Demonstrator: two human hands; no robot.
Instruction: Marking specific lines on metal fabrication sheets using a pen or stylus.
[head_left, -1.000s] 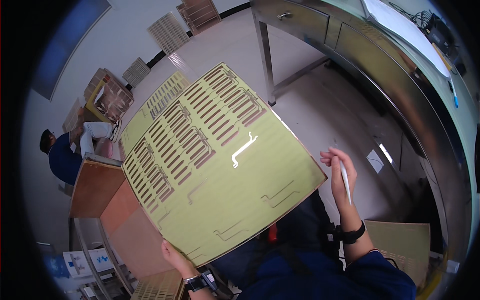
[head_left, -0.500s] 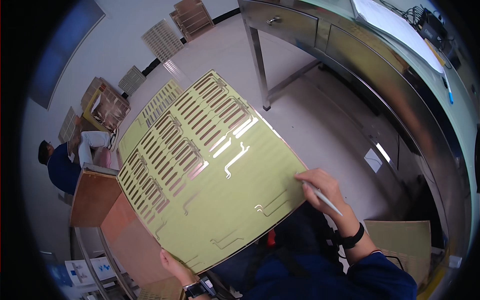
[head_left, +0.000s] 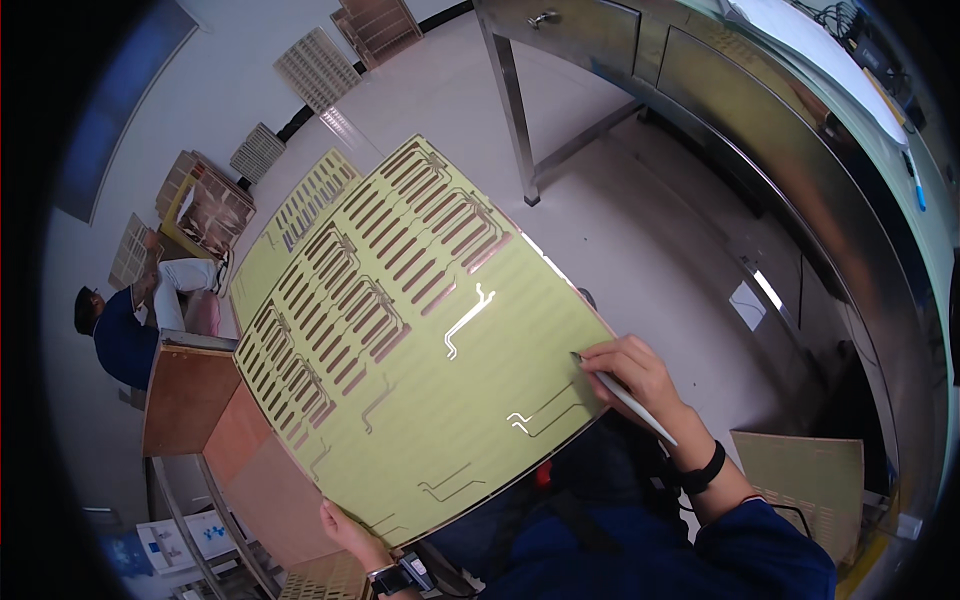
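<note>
A large yellow-green circuit board panel (head_left: 490, 400) with rows of copper-coloured strips and thin bent tracks lies tilted across my lap. My left hand (head_left: 350, 532) is closed on its lower left edge, the thumb on top and the other fingers hidden beneath. Over the panel's right edge, my right hand (head_left: 632, 372) pinches a slim white pen-shaped tool (head_left: 640, 412). Its dark tip points at the panel surface; whether it touches I cannot tell. Bright reflections lie on a few tracks near the middle.
Another green panel (head_left: 318, 190) shows behind the far left edge. A wooden box-like stand (head_left: 190, 395) is at the left, and a person (head_left: 125, 335) sits beyond it. A metal desk (head_left: 750, 130) curves along the right. More panels (head_left: 800, 480) lean at lower right and by the wall.
My right hand has moved slightly left and inward over the panel, bringing the tool's tip into sight. Reflections on the copper strips have shrunk. My left hand keeps its hold.
</note>
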